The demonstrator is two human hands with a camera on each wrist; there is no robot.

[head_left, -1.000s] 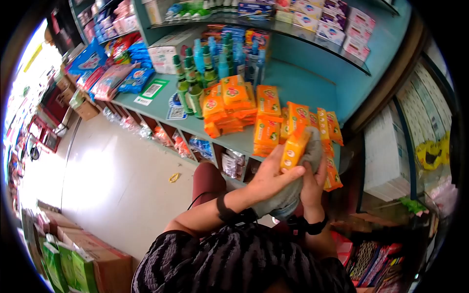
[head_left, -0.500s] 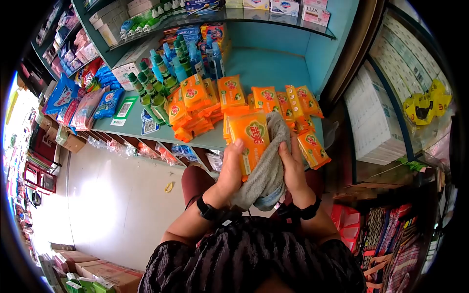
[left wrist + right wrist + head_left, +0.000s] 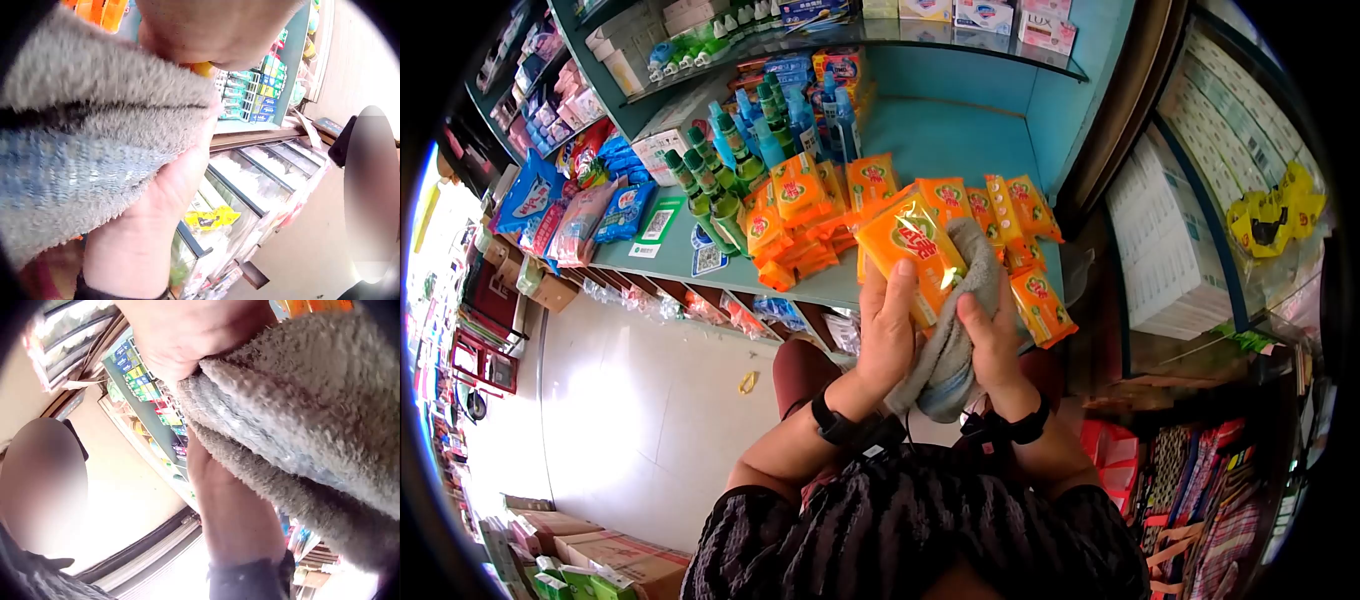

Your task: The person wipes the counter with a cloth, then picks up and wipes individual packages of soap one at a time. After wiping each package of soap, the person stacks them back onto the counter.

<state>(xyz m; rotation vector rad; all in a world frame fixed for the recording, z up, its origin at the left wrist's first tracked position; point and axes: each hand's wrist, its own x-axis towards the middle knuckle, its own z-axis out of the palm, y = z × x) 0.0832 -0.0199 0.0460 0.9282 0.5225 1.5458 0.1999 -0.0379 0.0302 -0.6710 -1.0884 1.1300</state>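
Note:
In the head view my left hand holds an orange plastic-wrapped packet, its thumb lying on the printed face. The packet is tilted, broad side up, above the counter's front edge. My right hand grips a grey towel, which is bunched along the packet's right side and covers part of it. Both wrist views are largely filled by the towel's fuzzy folds. Similar orange packets lie in piles on the counter just beyond the hands, with one packet near the right edge.
Green-capped bottles and blue spray bottles stand behind the piles. Bagged goods and a QR card lie at left. A glass shelf with boxes hangs above the teal counter. A glass case stands at right.
The packet has turned from its narrow edge to its broad face, then tilted to the left. The towel has shifted along its right side. The head view has swung to the right.

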